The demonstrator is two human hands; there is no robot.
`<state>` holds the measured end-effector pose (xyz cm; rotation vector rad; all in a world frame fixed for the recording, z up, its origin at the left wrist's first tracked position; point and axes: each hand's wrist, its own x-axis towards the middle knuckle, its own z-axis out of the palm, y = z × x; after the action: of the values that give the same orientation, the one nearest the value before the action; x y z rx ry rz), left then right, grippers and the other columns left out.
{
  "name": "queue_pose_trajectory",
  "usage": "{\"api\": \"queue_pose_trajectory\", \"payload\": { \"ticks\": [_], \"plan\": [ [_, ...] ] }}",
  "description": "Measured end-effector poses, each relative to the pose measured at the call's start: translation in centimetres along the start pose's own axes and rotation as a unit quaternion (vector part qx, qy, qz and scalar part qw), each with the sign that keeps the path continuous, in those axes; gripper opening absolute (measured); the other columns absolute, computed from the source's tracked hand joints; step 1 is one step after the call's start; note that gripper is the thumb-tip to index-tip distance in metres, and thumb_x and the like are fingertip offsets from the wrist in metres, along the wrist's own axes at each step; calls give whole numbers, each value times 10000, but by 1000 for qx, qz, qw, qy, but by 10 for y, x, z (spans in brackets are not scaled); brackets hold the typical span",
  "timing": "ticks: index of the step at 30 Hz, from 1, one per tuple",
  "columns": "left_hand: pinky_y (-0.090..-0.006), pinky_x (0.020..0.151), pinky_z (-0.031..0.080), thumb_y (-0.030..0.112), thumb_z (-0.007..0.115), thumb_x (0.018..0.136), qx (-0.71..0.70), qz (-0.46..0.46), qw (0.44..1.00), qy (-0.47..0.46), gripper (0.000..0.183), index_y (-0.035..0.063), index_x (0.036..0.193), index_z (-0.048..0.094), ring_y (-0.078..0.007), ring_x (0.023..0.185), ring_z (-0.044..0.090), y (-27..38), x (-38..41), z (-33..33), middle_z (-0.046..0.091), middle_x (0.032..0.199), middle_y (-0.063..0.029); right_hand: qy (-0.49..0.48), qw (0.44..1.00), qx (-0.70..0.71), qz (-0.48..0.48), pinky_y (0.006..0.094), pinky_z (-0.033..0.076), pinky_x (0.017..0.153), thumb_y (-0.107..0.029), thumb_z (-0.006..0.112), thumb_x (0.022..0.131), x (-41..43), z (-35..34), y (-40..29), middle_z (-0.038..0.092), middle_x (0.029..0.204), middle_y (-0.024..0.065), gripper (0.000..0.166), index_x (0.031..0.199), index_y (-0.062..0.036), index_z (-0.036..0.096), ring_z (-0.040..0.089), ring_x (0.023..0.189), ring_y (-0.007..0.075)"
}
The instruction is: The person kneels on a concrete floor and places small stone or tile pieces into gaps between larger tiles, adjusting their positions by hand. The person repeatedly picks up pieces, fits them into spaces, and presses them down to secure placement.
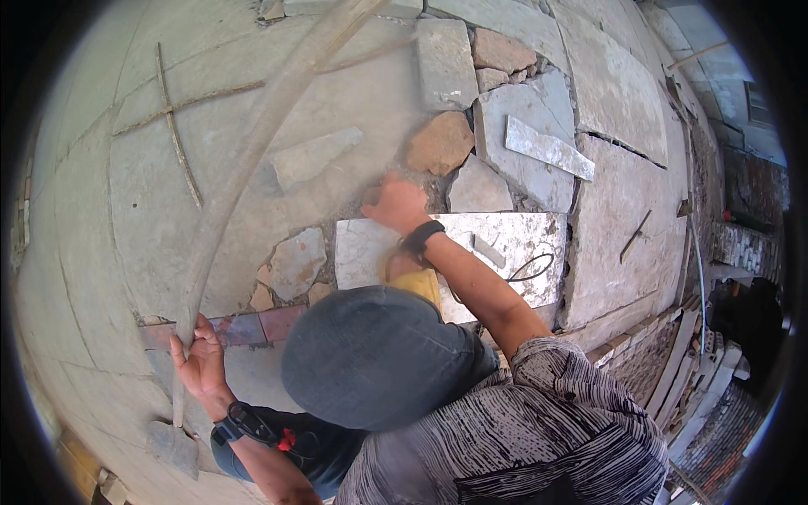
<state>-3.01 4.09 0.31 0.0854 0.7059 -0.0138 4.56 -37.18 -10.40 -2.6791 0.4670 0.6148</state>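
Note:
A long wooden handle (252, 145) slants across the left half of the view and ends near a flat grey blade (173, 447), perhaps a hoe or shovel. My left hand (203, 361) loosely holds the handle low down, thumb and fingers around it. My right hand (399, 203), blurred, reaches to the gritty gap beside a brown stone (440, 144). Whether it grips anything there is hidden. Under my right forearm lies a pale, stained slab (530, 252), with a narrow stone strip (489, 250) and a dark cord loop (533, 268) on it.
Broken paving pieces (300, 262) and reddish tiles (281, 322) lie around my knee. A loose white strip (549, 148) rests on a cracked grey slab (499, 120). Crossed sticks (169, 108) lie on the concrete to the left. Planks and rubble (701, 385) stand at the right.

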Motion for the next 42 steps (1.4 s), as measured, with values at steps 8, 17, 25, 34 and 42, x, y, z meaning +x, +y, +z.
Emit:
{"api": "queue_pose_trajectory", "payload": {
  "ticks": [8,17,25,34,42],
  "plan": [
    [-401,795,445,81,591,841,-43,-31,998,25,525,-11,1307,367,-328,1177,432,4,7,-3,454,1264,-174,83,962,258,-43,372,507,643,-292,710,731,9,30,46,648,768,164,316,875,-22,631,632,717,265],
    [-396,799,434,87,572,852,-35,-36,999,22,551,-5,1339,332,-319,1206,412,10,17,-9,441,1291,-176,24,816,574,63,250,454,494,-125,647,822,-36,-30,143,612,710,43,141,870,7,629,569,579,108],
    [-388,803,442,85,576,842,-32,-33,998,32,569,0,1349,333,-314,1206,423,9,18,-5,455,1281,-175,151,762,580,246,242,482,568,-148,598,848,-97,-47,278,600,767,12,132,940,-59,632,572,633,110],
    [-381,801,452,65,591,829,-6,-32,999,29,570,-10,1339,347,-311,1194,431,11,17,-9,453,1276,-166,171,738,582,296,243,473,509,-145,620,839,-86,-39,315,607,763,11,157,965,-54,643,569,587,109],
    [-386,801,449,60,593,821,-2,-37,999,16,575,-8,1338,352,-308,1186,435,12,17,-9,459,1274,-162,202,719,599,289,281,473,474,-77,668,750,-63,-30,331,626,746,58,230,961,15,664,568,573,140]
  ]
}}
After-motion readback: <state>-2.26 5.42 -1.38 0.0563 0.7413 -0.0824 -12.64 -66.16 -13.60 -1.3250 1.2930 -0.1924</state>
